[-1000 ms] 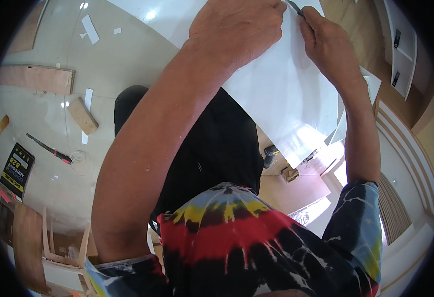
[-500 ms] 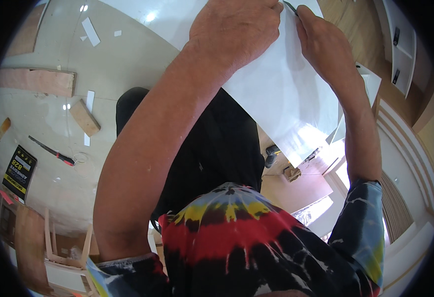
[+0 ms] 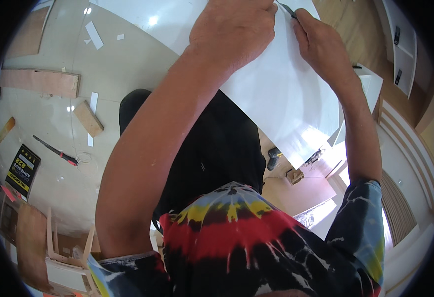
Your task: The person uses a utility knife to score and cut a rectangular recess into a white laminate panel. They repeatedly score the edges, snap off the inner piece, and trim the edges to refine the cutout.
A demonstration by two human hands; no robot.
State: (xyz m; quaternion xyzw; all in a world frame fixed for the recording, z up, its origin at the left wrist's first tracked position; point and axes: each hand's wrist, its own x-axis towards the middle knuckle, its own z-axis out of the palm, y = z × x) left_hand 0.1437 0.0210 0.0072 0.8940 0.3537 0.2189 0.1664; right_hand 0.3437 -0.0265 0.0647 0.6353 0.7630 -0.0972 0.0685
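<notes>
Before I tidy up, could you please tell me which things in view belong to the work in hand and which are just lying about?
In use:
- dark tool, in the right hand
- white sheet, beneath both hands

Apparently lying about:
- red-handled tool
- wood block
- plank
- black-and-yellow container

Over the sheet point(image 3: 286, 111), a hand could pass between the left forearm point(image 3: 152, 133) and the right forearm point(image 3: 359, 123). Higher up, only a slot separates left hand point(image 3: 236, 34) and right hand point(image 3: 320, 47), with a dark tool point(image 3: 288, 10) jutting into it. Leftward, the left forearm bars the way to the floor point(image 3: 133, 57), where block point(image 3: 89, 119) and saw point(image 3: 54, 150) are low obstacles.
</notes>
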